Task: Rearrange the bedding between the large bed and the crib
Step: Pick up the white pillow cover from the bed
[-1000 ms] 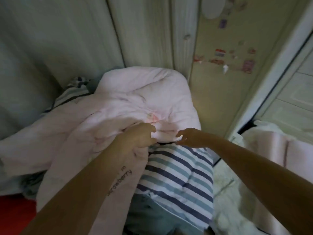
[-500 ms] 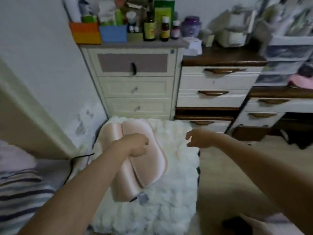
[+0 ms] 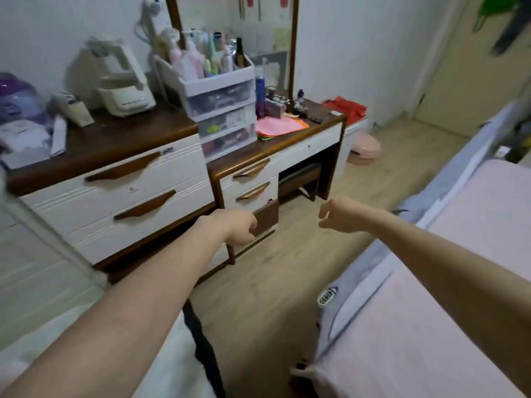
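Presently both hands were out in front over the wooden floor [image 3: 287, 271] and held nothing: the left hand [image 3: 240, 226] was curled into a loose fist, and the right hand [image 3: 340, 215] had its fingers loosely bent. The large bed [image 3: 431, 326] lay at right, showing a pink sheet and no quilt or pillow on the visible part. No crib or loose bedding was in view, so progress could not be judged; another item probably remained to be fetched.
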